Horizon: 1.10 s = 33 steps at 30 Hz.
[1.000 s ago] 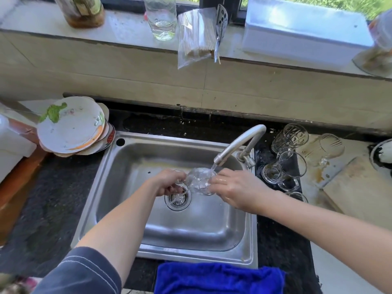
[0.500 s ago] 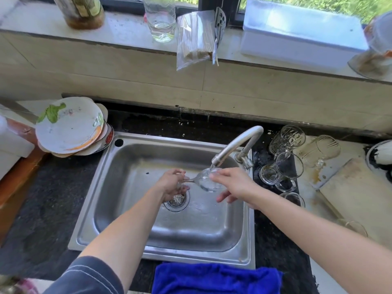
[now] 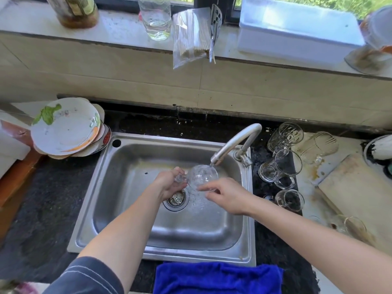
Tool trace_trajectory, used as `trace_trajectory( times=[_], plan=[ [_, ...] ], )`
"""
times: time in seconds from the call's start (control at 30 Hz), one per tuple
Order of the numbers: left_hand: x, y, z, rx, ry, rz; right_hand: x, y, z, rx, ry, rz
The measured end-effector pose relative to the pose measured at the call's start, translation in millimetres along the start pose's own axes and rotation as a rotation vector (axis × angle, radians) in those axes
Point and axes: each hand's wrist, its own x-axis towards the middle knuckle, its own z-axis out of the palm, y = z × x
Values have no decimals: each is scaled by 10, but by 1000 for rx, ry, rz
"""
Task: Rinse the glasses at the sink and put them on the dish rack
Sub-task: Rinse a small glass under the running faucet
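A clear stemmed glass (image 3: 201, 176) lies sideways under the running tap (image 3: 235, 143), over the steel sink (image 3: 131, 164). My left hand (image 3: 169, 183) grips its stem and foot. My right hand (image 3: 224, 195) is just below the bowl, its fingertips touching the glass from underneath. Water splashes around the drain (image 3: 176, 199). Several more glasses (image 3: 280, 166) stand and lie on the counter right of the tap. No dish rack shows in this view.
Stacked dirty plates (image 3: 65, 128) sit left of the sink. A blue towel (image 3: 216, 279) hangs at the front edge. A wooden cutting board (image 3: 358, 187) lies at right. The window sill holds a jar, a glass, a plastic bag and a white box (image 3: 297, 30).
The glass has turned and risen toward the spout. My right hand dropped from the bowl's top to beneath it, fingers spread. My left hand keeps hold of the stem.
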Motion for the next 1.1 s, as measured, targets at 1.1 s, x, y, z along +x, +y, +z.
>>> trace_trajectory(
  times=[1.1],
  plan=[
    [-1209,559,496,978,474,859,262,100,-29,517,405,2]
  ],
)
